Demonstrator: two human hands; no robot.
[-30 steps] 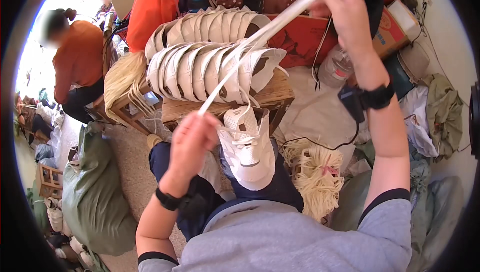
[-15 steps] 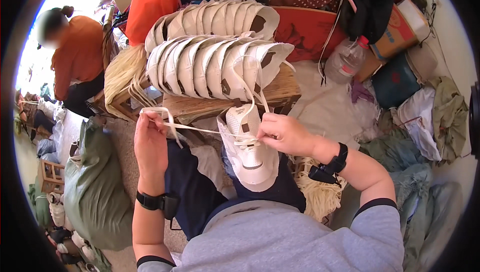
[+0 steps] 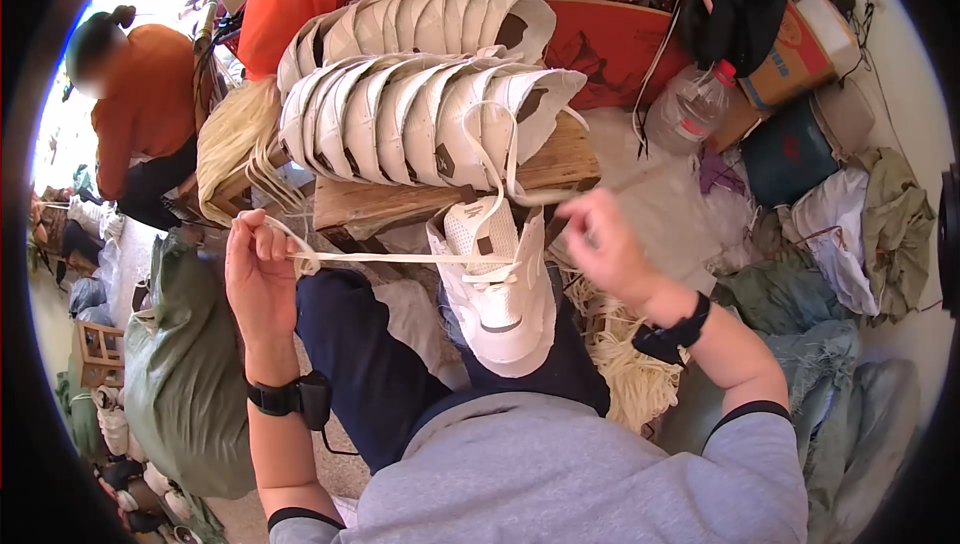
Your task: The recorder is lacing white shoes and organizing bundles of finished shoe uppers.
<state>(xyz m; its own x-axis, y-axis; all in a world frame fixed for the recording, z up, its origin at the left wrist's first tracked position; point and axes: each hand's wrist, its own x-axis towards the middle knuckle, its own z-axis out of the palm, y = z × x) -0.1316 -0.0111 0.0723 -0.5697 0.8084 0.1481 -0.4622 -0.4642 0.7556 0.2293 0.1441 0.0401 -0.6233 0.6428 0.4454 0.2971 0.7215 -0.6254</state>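
Observation:
A white shoe upper (image 3: 505, 334) rests between my knees, toe towards me, its tongue (image 3: 482, 232) towards the bench. My left hand (image 3: 258, 259), off to the left, is closed on a cream shoelace (image 3: 400, 258) that runs taut from the upper's eyelets. Slack lace hangs by its fingers. To the right of the upper, my right hand (image 3: 608, 249) is raised and blurred by motion. Another stretch of lace (image 3: 490, 139) loops up over the stacked uppers and down towards its fingertips; whether they grip it cannot be made out.
Two rows of nested white uppers (image 3: 400, 129) lie on a wooden bench (image 3: 370, 202) just ahead. Bundles of cream laces (image 3: 240, 129) hang at its left, and more (image 3: 635, 374) lie beside my right knee. A green sack (image 3: 185, 374) stands left. Someone in orange (image 3: 150, 94) sits far left.
My left hand has moved left, drawing the lace out straighter. My right hand has left the eyelets and moved up and right, and the lace near it has shifted that way.

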